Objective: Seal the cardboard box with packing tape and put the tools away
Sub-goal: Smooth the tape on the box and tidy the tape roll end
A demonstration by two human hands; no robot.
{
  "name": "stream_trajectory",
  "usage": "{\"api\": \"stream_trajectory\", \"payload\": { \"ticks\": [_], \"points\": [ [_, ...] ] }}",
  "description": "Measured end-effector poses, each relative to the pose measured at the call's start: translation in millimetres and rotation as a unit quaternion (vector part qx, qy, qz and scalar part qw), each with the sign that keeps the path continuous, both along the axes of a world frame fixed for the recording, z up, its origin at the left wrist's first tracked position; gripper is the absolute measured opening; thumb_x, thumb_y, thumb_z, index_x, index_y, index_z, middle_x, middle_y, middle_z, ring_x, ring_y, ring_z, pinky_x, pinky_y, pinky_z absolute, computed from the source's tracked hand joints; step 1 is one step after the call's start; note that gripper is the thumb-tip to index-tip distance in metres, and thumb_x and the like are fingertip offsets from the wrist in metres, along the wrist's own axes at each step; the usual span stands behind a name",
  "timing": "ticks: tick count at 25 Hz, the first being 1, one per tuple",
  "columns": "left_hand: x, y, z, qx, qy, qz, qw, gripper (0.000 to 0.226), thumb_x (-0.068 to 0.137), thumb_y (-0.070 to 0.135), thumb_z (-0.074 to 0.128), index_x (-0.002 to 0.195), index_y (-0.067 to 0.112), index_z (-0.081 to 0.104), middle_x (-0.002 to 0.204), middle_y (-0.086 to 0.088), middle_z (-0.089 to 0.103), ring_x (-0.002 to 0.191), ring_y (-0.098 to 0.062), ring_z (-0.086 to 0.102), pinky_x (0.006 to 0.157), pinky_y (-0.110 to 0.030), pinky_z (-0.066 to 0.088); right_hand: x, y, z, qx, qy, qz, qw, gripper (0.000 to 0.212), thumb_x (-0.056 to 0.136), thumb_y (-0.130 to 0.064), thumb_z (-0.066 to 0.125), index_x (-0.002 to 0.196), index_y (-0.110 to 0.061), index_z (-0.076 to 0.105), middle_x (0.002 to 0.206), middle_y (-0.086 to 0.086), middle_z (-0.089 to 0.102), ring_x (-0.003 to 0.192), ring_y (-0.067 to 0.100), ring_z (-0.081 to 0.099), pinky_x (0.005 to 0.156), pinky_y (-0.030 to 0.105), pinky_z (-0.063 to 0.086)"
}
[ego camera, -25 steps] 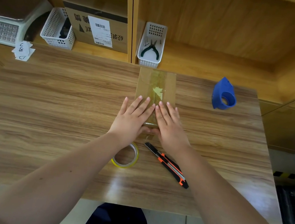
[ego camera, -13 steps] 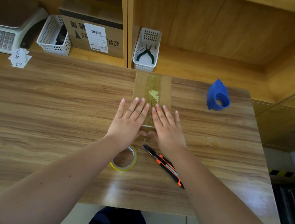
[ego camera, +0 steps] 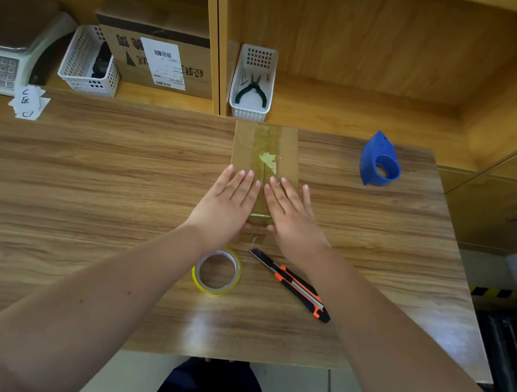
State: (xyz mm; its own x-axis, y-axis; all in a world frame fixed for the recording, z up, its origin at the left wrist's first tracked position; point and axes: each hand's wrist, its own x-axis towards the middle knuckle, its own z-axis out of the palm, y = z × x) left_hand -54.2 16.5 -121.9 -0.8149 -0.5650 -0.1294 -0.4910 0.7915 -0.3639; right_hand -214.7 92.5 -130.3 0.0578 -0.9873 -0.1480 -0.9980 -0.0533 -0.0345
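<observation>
Right now both of my palms lie flat on the near half of the cardboard box [ego camera: 265,150], left hand [ego camera: 227,206] and right hand [ego camera: 291,215] side by side, fingers straight and spread, gripping nothing. Between them runs the tape strip [ego camera: 268,140] along the centre seam, with a torn pale patch showing on it just beyond my fingertips [ego camera: 250,174]. The box sits at the middle of the wooden table [ego camera: 85,188], its far end close to the back edge.

Just behind my left wrist lies the tape roll [ego camera: 217,271], flat on its side. Beside it, near my right forearm, is the utility knife [ego camera: 292,285], black and orange, blade end pointing toward the box. Well apart on the far right stands a blue tape dispenser [ego camera: 380,161]. Paper slips [ego camera: 29,102] sit at the far left corner.

On the shelf behind, a white basket [ego camera: 256,62] holds green-handled pliers [ego camera: 253,90]. A second white basket [ego camera: 81,61] further left holds something dark I cannot make out. Next to it stands a larger labelled carton [ego camera: 157,58], and a weighing scale [ego camera: 3,60] sits at the far left.
</observation>
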Motion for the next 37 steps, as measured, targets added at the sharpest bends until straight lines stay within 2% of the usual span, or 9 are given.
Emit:
{"api": "stream_trajectory", "payload": {
  "ticks": [3,7,10,13,21,26,32,34,37],
  "points": [
    [2.6,1.1,1.2,0.064,0.043,0.032,0.996,0.082,0.097,0.041,0.044,0.154,0.008,-0.006,0.164,-0.017,-0.005,0.152,-0.030,-0.004,0.115,-0.059,-0.011,0.4,1.1,8.4,-0.005,-0.026,-0.020,0.999,0.076,0.097,-0.020,0.048,0.153,-0.014,-0.003,0.164,0.004,-0.004,0.150,0.022,-0.014,0.118,0.059,-0.008],
    [16.6,10.3,4.8,0.101,0.146,0.042,0.983,0.097,0.082,0.049,0.065,0.156,0.020,0.008,0.165,-0.014,0.003,0.152,-0.032,0.003,0.116,-0.065,0.005,7.4,6.6,24.9,-0.071,-0.117,-0.029,0.990,0.083,0.087,-0.026,0.067,0.152,-0.014,0.018,0.161,0.002,0.023,0.151,0.021,-0.001,0.121,0.040,-0.002],
    [31.5,17.3,3.1,0.090,0.218,0.035,0.971,0.095,0.073,0.044,0.074,0.151,0.023,0.023,0.158,-0.018,0.028,0.145,-0.039,0.026,0.112,-0.062,0.027,13.1,21.3,29.9,-0.112,-0.174,-0.045,0.977,0.079,0.083,-0.028,0.072,0.149,-0.017,0.029,0.153,0.000,0.039,0.150,0.018,0.011,0.118,0.034,0.007],
    [51.7,25.1,-6.5,0.066,0.286,0.034,0.955,0.078,0.069,0.041,0.075,0.139,0.022,0.043,0.138,-0.016,0.052,0.115,-0.039,0.055,0.091,-0.051,0.047,17.7,41.6,20.4,-0.130,-0.199,-0.041,0.971,0.067,0.082,-0.027,0.073,0.141,-0.019,0.044,0.145,-0.002,0.051,0.147,0.015,0.024,0.113,0.039,0.029],
    [84.5,48.1,-41.4,0.152,0.277,0.063,0.947,0.055,0.076,0.045,0.059,0.126,0.021,0.054,0.127,-0.010,0.059,0.106,-0.033,0.056,0.084,-0.047,0.051,38.8,75.0,-34.6,-0.112,-0.247,-0.074,0.960,0.057,0.077,-0.022,0.077,0.130,-0.015,0.057,0.134,0.002,0.059,0.137,0.022,0.042,0.110,0.037,0.036],
    [78.1,66.0,-51.2,0.478,0.249,0.220,0.813,0.083,0.078,0.030,0.077,0.145,0.030,0.029,0.117,-0.002,0.058,0.110,-0.020,0.058,0.091,-0.029,0.045,58.3,85.0,-59.2,0.041,-0.332,-0.190,0.923,0.068,0.081,-0.020,0.075,0.142,-0.019,0.043,0.144,0.004,0.047,0.142,0.023,0.032,0.112,0.033,0.028],
    [61.2,68.6,-68.9,0.493,0.215,0.202,0.818,0.091,0.074,0.018,0.078,0.146,0.029,0.023,0.117,-0.003,0.062,0.107,-0.019,0.063,0.087,-0.038,0.054,78.2,71.8,-88.9,0.114,-0.413,-0.284,0.858,0.092,0.064,-0.021,0.086,0.143,-0.027,0.040,0.140,-0.007,0.052,0.127,0.012,0.048,0.107,0.033,0.040],
    [57.8,66.7,-71.9,0.503,0.211,0.208,0.812,0.086,0.077,0.016,0.073,0.146,0.031,0.023,0.112,-0.004,0.067,0.100,-0.021,0.067,0.083,-0.039,0.056,78.6,66.0,-90.0,0.115,-0.446,-0.292,0.838,0.086,0.066,-0.012,0.084,0.141,-0.022,0.043,0.134,-0.010,0.054,0.120,0.006,0.050,0.102,0.025,0.039],
    [56.4,68.0,-72.5,0.520,0.214,0.226,0.796,0.082,0.076,0.011,0.067,0.143,0.036,0.028,0.108,0.001,0.068,0.094,-0.017,0.067,0.083,-0.040,0.057,74.4,64.6,-91.4,0.098,-0.480,-0.268,0.830,0.076,0.064,-0.019,0.081,0.134,-0.023,0.052,0.130,-0.009,0.059,0.117,0.010,0.056,0.103,0.037,0.046]
  ]
}}
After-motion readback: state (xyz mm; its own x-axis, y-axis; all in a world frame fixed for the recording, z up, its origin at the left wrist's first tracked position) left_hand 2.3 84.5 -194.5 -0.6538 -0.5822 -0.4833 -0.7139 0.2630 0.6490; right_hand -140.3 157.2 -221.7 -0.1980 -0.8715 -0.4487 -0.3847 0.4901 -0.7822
